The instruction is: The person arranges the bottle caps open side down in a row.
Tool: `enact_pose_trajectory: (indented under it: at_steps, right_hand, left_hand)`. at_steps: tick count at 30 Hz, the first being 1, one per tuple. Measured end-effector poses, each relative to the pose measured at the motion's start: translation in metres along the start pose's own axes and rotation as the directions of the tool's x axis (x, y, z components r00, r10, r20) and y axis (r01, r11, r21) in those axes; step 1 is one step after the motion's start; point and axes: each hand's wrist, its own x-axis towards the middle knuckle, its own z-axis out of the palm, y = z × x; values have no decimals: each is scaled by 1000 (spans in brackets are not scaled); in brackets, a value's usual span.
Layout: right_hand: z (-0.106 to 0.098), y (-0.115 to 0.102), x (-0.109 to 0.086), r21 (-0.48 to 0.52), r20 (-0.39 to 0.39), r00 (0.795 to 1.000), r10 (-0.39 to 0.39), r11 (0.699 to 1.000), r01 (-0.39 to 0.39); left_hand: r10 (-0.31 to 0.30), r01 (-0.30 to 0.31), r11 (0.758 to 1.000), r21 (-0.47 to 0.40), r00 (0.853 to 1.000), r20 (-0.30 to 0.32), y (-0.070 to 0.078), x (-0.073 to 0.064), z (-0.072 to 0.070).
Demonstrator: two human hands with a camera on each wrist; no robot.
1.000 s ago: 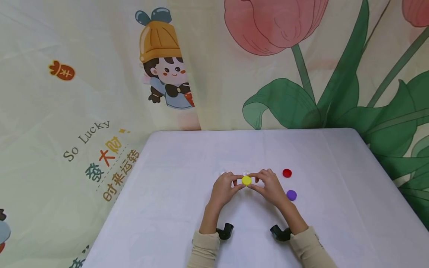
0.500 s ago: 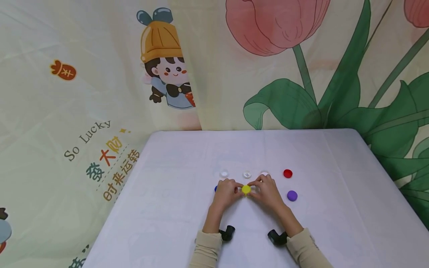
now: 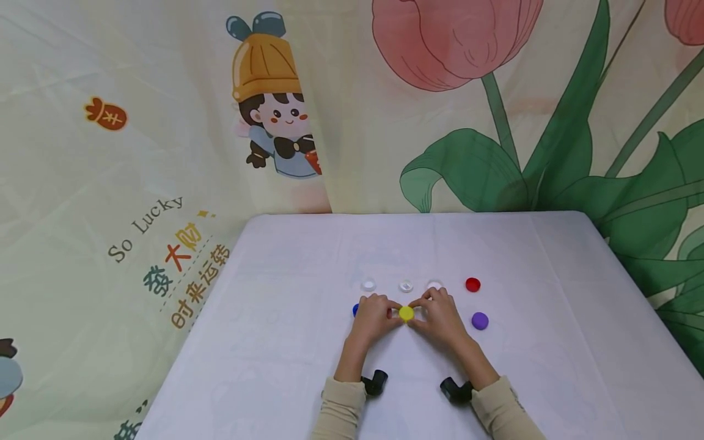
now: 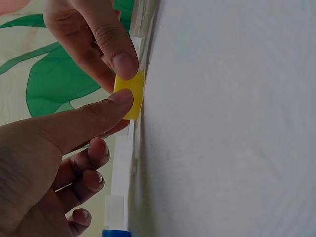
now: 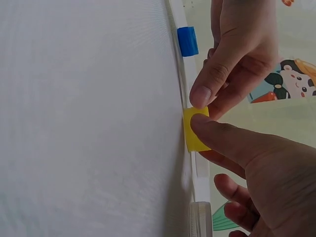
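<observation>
A small yellow round piece, like a short cylinder, is low at the table between both hands. My left hand pinches its left side between thumb and fingers, the other fingers loosely curled in the left wrist view. From the opposite side, my right hand pinches it too. In the right wrist view the yellow piece stands right at the white cloth, both thumbs on its near face. A blue round piece is partly hidden behind my left hand.
Two clear round pieces lie behind the hands; a third is partly covered by my right hand. A red disc and a purple disc lie to the right on the white-covered table.
Both hands have moved the yellow piece toward me and down to the table, staying there over the last half second. The clear pieces and the blue one have come into view.
</observation>
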Motion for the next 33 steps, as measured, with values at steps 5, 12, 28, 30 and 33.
enact_pose_trajectory:
  at_steps: [5, 12, 28, 30, 33]
  right_hand:
    - [-4, -2, 3, 10, 12, 1000, -4, 1000, 3]
    - [-11, -14, 14, 34, -4, 999, -45, 998, 45]
    - [13, -53, 40, 10, 63, 986, -156, 988, 156]
    - [17, -56, 41, 3, 75, 984, -160, 987, 160]
    - [23, -60, 43, -3, 88, 984, -155, 988, 156]
  left_hand:
    - [-19, 19, 999, 32, 1000, 14, 0, -1, -2]
    - [-71, 71, 997, 8, 997, -28, -10, -3, -13]
    - [-300, 249, 913, -322, 946, -120, -66, -38, -36]
    - [-295, 256, 906, -338, 953, -70, -70, -40, -37]
    - [-283, 259, 905, -336, 959, -24, -74, -42, -36]
